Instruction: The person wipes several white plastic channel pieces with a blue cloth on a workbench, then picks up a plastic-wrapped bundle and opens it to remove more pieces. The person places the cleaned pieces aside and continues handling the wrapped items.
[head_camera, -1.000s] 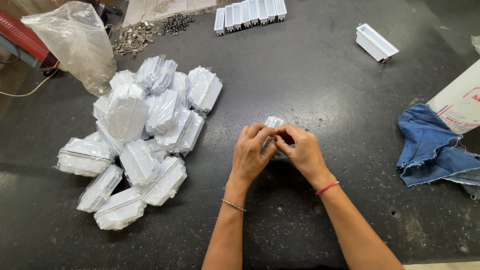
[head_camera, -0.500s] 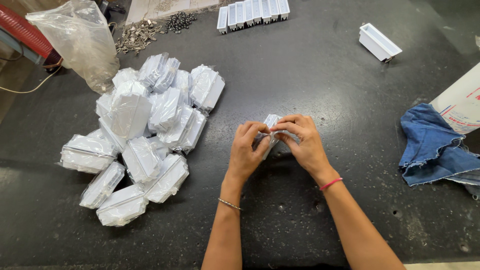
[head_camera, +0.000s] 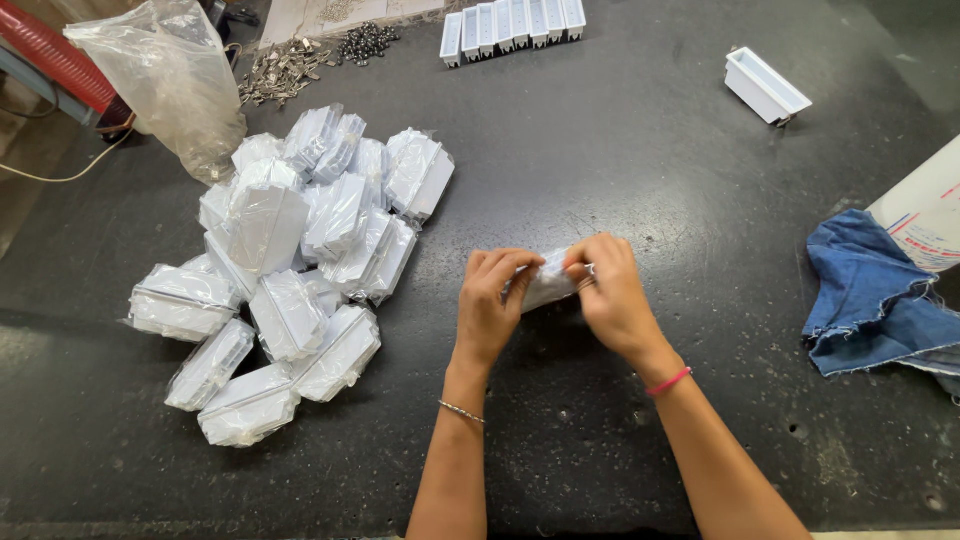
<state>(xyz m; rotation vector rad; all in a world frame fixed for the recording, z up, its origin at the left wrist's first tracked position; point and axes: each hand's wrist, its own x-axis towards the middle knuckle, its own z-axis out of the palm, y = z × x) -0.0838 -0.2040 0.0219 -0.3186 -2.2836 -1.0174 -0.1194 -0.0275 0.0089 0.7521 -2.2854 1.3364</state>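
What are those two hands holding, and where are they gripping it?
A small white plastic-wrapped packet, held just above the dark table. The left hand grips its left end, and the right hand pinches its right end.

pile (head_camera: 300, 270): white plastic-wrapped packs heaped on the dark table (head_camera: 620, 150), left
bag (head_camera: 165, 75): clear, crumpled, far left corner
metal bits (head_camera: 285, 68): scattered beside the bag
trays (head_camera: 515, 25): white row, far edge
lone tray (head_camera: 767, 86): far right
denim rag (head_camera: 875, 295): right edge
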